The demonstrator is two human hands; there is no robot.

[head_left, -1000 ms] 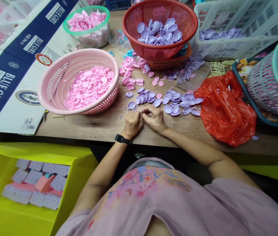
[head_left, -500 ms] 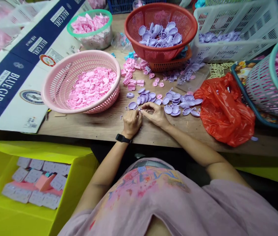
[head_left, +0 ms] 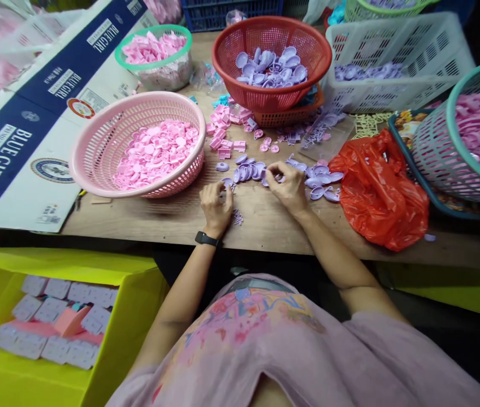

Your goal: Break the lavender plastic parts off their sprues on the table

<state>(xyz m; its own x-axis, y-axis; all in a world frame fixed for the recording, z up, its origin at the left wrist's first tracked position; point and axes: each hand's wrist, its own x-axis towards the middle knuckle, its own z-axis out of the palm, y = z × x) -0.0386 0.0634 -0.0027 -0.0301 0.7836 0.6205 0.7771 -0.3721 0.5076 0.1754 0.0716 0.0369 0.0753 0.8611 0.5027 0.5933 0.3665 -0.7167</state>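
Note:
My left hand (head_left: 216,206) rests low over the table with its fingers curled; anything held in it is too small to make out. Beside its fingertips lie a purple oval piece (head_left: 228,182) and a small heap of thin purple bits (head_left: 237,217). My right hand (head_left: 288,186) is among the shallow purple oval pieces (head_left: 248,170), its thumb and forefinger closed at the edge of one purple oval piece (head_left: 264,177). More purple pieces (head_left: 318,176) lie to its right, partly behind the hand.
A pink basket (head_left: 91,164) of pink parts stands at left. Behind are a red colander (head_left: 265,99) and a white crate (head_left: 392,96) with purple parts. Pink blocks (head_left: 223,121) lie mid-table. A red plastic bag (head_left: 384,198) and teal-rimmed basket (head_left: 430,135) are at right.
My hands were together over the small parts and are now apart. The right has moved right to the purple oval pieces; the left has shifted slightly left, exposing the thin bits.

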